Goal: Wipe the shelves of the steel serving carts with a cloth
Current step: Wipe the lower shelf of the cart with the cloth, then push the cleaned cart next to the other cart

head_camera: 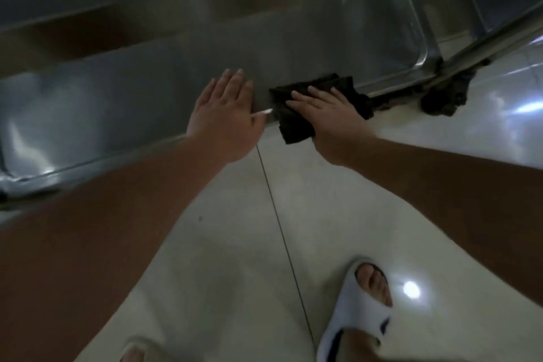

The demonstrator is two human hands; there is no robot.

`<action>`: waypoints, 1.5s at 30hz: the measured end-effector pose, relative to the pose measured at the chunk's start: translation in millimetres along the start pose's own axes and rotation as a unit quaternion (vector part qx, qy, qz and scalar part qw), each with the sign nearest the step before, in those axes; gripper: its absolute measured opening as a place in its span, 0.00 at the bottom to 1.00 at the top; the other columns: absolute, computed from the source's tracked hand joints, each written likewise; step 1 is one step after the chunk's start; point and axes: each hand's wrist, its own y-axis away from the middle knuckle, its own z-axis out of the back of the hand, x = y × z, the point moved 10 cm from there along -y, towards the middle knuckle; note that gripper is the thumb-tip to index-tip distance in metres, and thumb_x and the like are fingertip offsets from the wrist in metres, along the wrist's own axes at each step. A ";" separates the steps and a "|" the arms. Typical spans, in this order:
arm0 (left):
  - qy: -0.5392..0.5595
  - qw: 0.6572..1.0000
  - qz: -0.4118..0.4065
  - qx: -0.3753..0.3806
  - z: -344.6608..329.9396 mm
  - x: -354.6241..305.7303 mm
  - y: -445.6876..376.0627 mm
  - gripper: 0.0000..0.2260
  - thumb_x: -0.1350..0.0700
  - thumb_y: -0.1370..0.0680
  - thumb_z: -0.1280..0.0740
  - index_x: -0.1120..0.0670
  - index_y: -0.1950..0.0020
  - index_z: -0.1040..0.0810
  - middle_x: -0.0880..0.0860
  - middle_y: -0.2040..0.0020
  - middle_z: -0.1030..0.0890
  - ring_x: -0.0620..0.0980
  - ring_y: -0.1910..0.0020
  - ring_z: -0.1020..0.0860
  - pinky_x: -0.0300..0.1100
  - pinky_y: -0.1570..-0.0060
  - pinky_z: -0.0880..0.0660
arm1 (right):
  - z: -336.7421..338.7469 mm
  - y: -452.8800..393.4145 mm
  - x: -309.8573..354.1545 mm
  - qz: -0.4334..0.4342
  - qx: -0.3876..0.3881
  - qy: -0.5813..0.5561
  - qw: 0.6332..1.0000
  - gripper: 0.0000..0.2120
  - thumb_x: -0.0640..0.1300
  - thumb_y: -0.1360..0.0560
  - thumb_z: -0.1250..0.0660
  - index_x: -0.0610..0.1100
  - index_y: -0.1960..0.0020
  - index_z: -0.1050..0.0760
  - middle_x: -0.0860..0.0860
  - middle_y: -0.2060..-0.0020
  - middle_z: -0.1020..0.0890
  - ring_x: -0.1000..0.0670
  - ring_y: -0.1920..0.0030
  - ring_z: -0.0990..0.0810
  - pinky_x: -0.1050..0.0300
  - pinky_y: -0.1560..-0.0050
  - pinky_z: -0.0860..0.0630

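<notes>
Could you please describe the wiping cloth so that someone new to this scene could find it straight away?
Find the low steel shelf running across the picture, then follow its front edge rightward. There the right hand presses flat on the cloth, a dark brown folded rag draping over the edge, unlike the bare left hand beside it.

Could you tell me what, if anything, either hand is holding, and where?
Nothing is gripped. The right hand presses flat on the dark cloth's middle; the left hand rests open on the shelf.

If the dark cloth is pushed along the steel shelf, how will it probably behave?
The dark cloth looks soft and folded, so it would likely bunch or flop. Under the flat right hand, it should slide easily on the smooth steel shelf. It is probably light.
</notes>
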 end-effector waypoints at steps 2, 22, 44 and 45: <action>0.006 0.999 0.000 0.035 2.7 -6.8 37.8 0.29 0.42 0.15 0.45 0.54 0.16 0.40 0.56 0.15 0.41 0.56 0.16 0.45 0.54 0.18 0.48 | 1.2 20.5 16.4 -0.049 0.011 -0.055 0.997 0.31 0.34 0.21 0.39 0.53 0.21 0.34 0.52 0.23 0.29 0.46 0.22 0.34 0.45 0.21 0.40; -0.002 0.975 0.037 0.219 344.5 -102.7 347.4 0.24 0.44 0.15 0.46 0.48 0.19 0.37 0.50 0.19 0.35 0.53 0.21 0.36 0.53 0.25 0.37 | 283.1 324.6 163.5 -0.167 0.355 -0.122 0.912 0.29 0.35 0.24 0.31 0.50 0.25 0.32 0.46 0.33 0.23 0.42 0.35 0.22 0.43 0.33 0.24; 0.077 0.996 -0.037 -0.038 682.9 -173.0 451.2 0.22 0.46 0.17 0.42 0.46 0.22 0.31 0.47 0.27 0.26 0.52 0.30 0.26 0.49 0.33 0.28 | 689.4 467.7 243.8 -0.169 0.054 -0.059 0.982 0.30 0.32 0.26 0.38 0.61 0.33 0.28 0.56 0.37 0.22 0.47 0.35 0.22 0.49 0.37 0.23; 0.078 0.995 -0.047 -0.045 691.5 -184.6 448.0 0.23 0.46 0.17 0.42 0.45 0.21 0.31 0.47 0.26 0.26 0.52 0.29 0.27 0.49 0.32 0.29 | 696.6 472.8 234.8 -0.172 0.044 -0.060 0.982 0.31 0.32 0.26 0.38 0.61 0.33 0.28 0.57 0.36 0.22 0.48 0.35 0.22 0.49 0.38 0.23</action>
